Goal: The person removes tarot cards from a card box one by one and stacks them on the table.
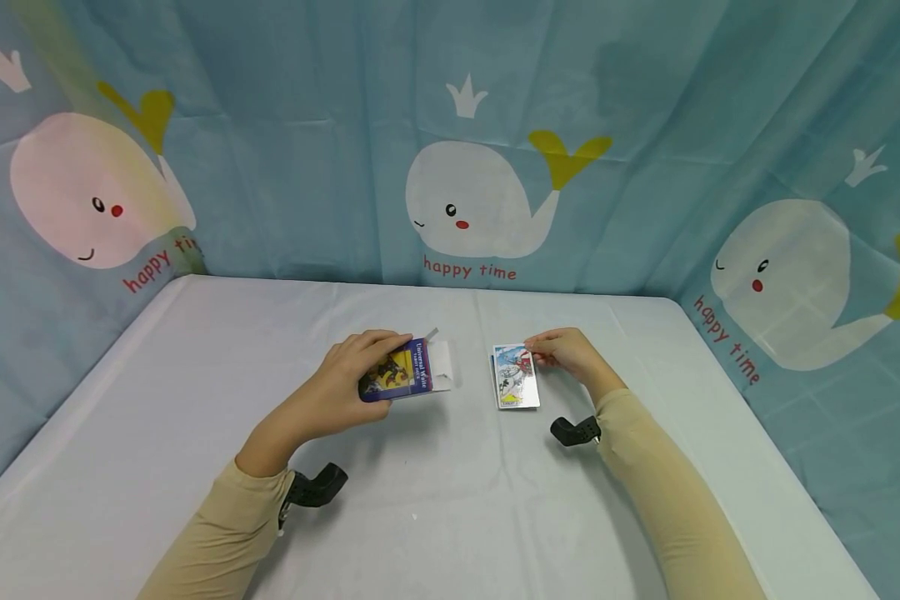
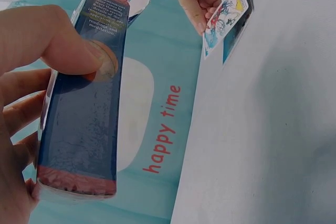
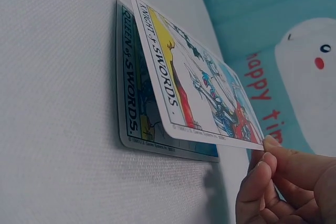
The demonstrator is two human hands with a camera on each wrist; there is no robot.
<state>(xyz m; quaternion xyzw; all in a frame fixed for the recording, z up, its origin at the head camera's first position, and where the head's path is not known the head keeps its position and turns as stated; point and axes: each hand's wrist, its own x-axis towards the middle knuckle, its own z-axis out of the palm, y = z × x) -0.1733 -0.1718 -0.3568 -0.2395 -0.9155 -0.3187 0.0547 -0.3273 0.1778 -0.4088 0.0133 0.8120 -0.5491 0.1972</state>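
My left hand (image 1: pixel 352 375) grips a blue tarot card box (image 1: pixel 401 371) above the table, its open flap end (image 1: pixel 441 365) facing right. In the left wrist view the thumb presses on the narrow printed side of the box (image 2: pixel 79 124). My right hand (image 1: pixel 570 354) pinches one corner of the Knight of Swords card (image 3: pixel 199 82) between thumb and fingertips. That card is tilted over the Queen of Swords card (image 3: pixel 128 77), which lies on the white cloth and is mostly hidden beneath it.
A white cloth covers the table (image 1: pixel 420 517). Blue curtains (image 1: pixel 285 192) printed with whales stand behind and at both sides. A black wrist camera (image 1: pixel 315 486) is worn on the left arm, another black camera (image 1: pixel 574 431) on the right.
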